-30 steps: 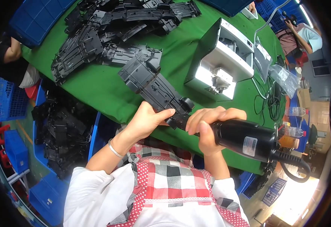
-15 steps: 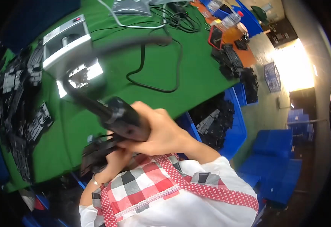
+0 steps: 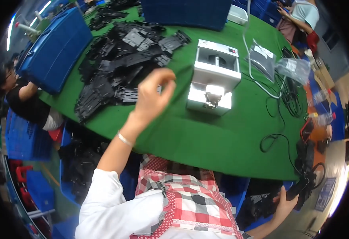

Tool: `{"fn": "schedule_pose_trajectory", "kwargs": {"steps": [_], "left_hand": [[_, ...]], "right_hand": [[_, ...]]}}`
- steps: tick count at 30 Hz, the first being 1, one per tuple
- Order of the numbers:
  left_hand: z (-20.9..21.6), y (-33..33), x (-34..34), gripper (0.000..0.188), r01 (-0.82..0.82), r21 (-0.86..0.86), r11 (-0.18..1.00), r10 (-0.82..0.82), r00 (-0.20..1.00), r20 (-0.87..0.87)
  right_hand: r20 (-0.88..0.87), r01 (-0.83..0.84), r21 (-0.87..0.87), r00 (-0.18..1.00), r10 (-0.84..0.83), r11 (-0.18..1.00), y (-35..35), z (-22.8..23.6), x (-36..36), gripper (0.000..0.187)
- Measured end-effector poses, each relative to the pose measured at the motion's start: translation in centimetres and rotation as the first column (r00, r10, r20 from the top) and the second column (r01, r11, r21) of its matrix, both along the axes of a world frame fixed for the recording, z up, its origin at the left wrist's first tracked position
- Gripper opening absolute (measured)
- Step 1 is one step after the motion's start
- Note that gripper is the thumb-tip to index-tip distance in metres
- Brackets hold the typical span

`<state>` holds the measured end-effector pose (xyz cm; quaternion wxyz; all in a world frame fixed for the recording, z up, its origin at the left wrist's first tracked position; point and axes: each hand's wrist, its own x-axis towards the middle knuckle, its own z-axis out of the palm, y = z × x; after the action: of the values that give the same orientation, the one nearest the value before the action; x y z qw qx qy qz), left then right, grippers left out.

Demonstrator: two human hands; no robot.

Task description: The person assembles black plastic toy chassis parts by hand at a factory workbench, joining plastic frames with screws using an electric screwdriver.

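My left hand (image 3: 153, 93) is raised over the green table, beside a heap of black plastic parts (image 3: 116, 65). Its fingers curl loosely, apart from the thumb, with nothing seen between them; motion smears it a little. At the lower right, past the table edge, my right hand (image 3: 286, 204) grips a black corded power screwdriver (image 3: 299, 190). The screwdriver's tip cannot be made out. Right of my left hand stands a white box-shaped machine (image 3: 217, 71) with a dark drum and a brightly lit front.
Blue bins of black parts (image 3: 258, 201) sit below the table's front edge. Blue crates (image 3: 57, 49) stand on the table at far left and back. Cables (image 3: 292, 95) and clear plastic bags (image 3: 262, 59) lie at right. Other people (image 3: 31, 99) are at far left and far right.
My view has swung left. My hands have parted: the left has let go of the black plastic part and moved toward the heap, while the right has gone right with the screwdriver.
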<state>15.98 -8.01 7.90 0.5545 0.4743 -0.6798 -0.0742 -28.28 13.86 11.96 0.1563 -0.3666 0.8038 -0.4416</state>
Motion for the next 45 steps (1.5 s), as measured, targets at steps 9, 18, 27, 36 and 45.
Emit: {"fn": "schedule_pose_trajectory", "kwargs": {"steps": [9,18,27,36,45], "left_hand": [[2.5,-10.1,12.4,0.087,-0.38,0.483,0.789,-0.076,0.72,0.69],[5.6,-8.8,13.2,0.084,-0.06,0.397,0.916,-0.002,0.988,0.154],[4.1,-3.9,12.3,0.068,0.863,-0.21,0.459,-0.385,-0.02,-0.923],[1.3,-1.0,9.6,0.071,0.768,-0.49,0.412,-0.267,-0.412,-0.871],[-2.5,1.9,6.2,0.07,0.691,-0.536,0.484,-0.073,-0.579,-0.812]], "right_hand": [[0.187,-0.43,-0.245,0.859,0.477,0.869,-9.7,0.1,9.5,0.037],[0.281,-0.53,-0.324,0.737,0.614,0.784,-12.2,0.1,13.2,0.034],[0.314,-0.558,-0.43,0.644,0.697,0.71,-15.1,0.4,15.7,0.035],[0.241,-0.55,-0.679,0.458,0.856,0.486,-18.0,2.7,18.8,0.042],[0.175,-0.43,-0.844,0.345,0.922,0.321,-20.0,4.0,21.5,0.036]]}}
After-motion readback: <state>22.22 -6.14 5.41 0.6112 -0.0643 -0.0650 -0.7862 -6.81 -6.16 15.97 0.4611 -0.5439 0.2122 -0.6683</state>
